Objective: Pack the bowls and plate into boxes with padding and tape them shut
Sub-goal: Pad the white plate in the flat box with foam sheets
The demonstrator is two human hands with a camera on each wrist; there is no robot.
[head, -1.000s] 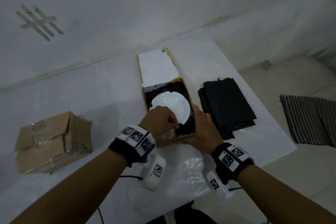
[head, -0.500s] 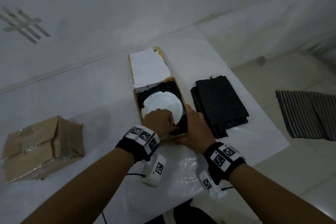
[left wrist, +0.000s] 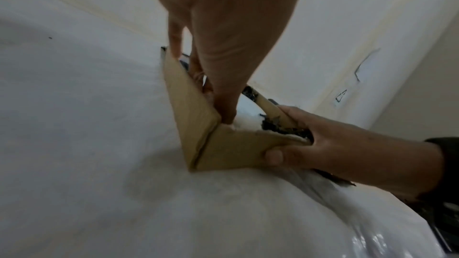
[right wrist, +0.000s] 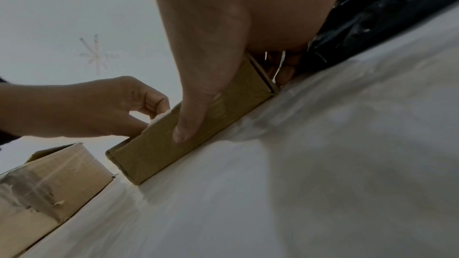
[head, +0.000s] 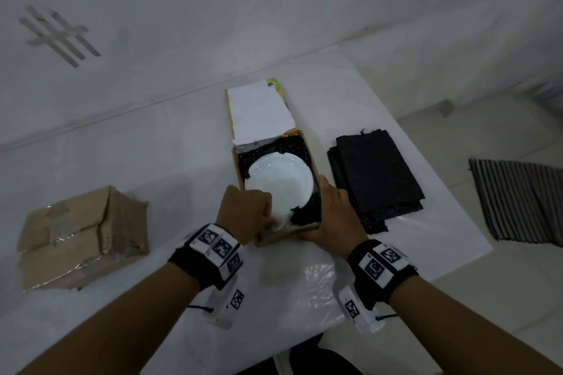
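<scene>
open box (head: 275, 239) on desk (head: 170, 143) | plate (head: 281, 184) inside on black padding (head: 306, 215) | left hand (head: 246, 213) pinches plate's near rim | right hand (head: 333, 219) grips box's right corner

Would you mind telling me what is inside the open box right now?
The open box holds a white plate lying on black padding. The left hand covers the plate's near edge, and whatever lies beneath plate and padding is hidden.

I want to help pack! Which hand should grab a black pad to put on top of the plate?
Probably the right hand. The stack of black pads lies just beside it, right of the open box. The left hand is on the far side, pinching the plate rim at the box's near corner.
</scene>
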